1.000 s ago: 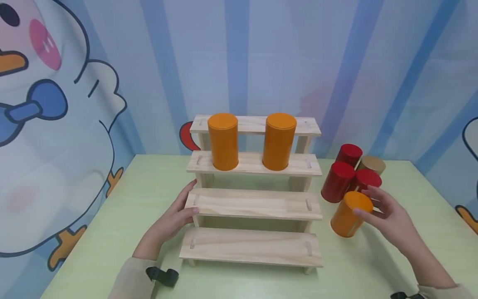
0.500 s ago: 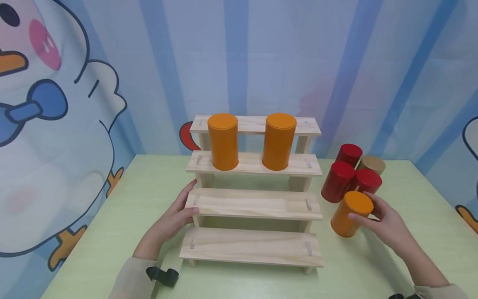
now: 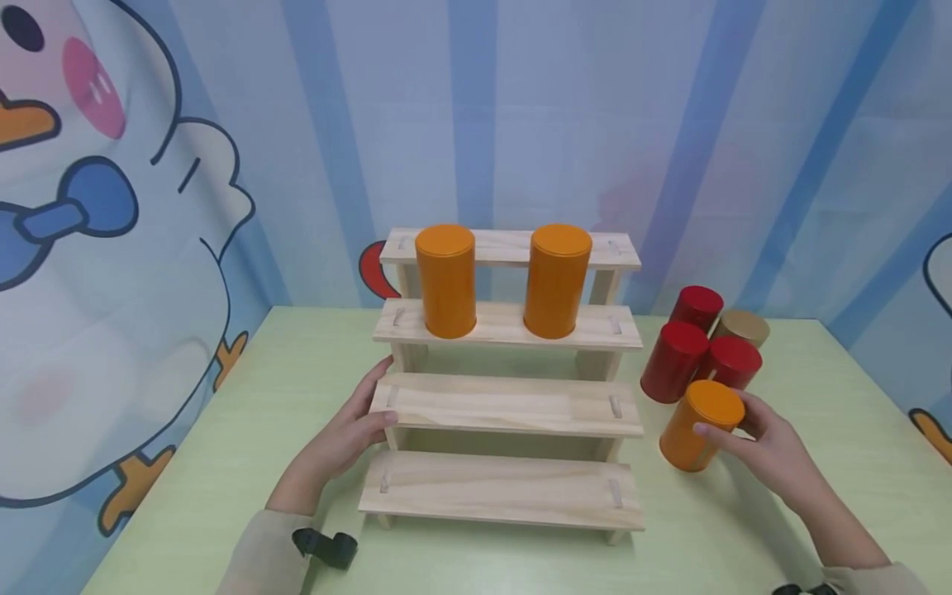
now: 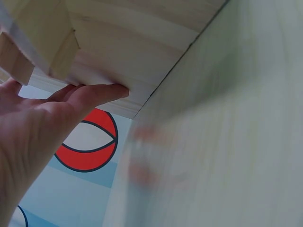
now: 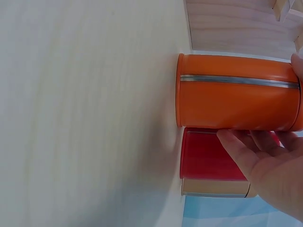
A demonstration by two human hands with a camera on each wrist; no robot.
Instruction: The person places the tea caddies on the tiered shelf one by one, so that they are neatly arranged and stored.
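Note:
My right hand (image 3: 775,454) holds an upright orange tin canister (image 3: 687,434) on the table, thumb across its near side and fingers on its far right side. The right wrist view shows the silvery seam down this canister (image 5: 236,101). On the left, my left hand (image 3: 345,438) rests on the side of a wooden four-step display rack (image 3: 506,405). Its thumb lies at the edge of a lower step; in the left wrist view, fingers (image 4: 97,94) lie fairly straight along the side panel. Two more orange canisters, a left one (image 3: 446,285) and a right one (image 3: 558,285), stand on the rack's second-highest step.
Right of the rack, behind the held canister, stand a front red canister (image 3: 673,364), a back red canister (image 3: 697,306), another red canister (image 3: 732,359) and a gold canister (image 3: 744,326), close together. A striped blue cartoon backdrop (image 3: 521,116) hangs behind the pale green table (image 3: 320,347).
My right thumb has shifted slightly left across the held canister and the fingers have settled lower round its far side. The canister and my left hand stay in place.

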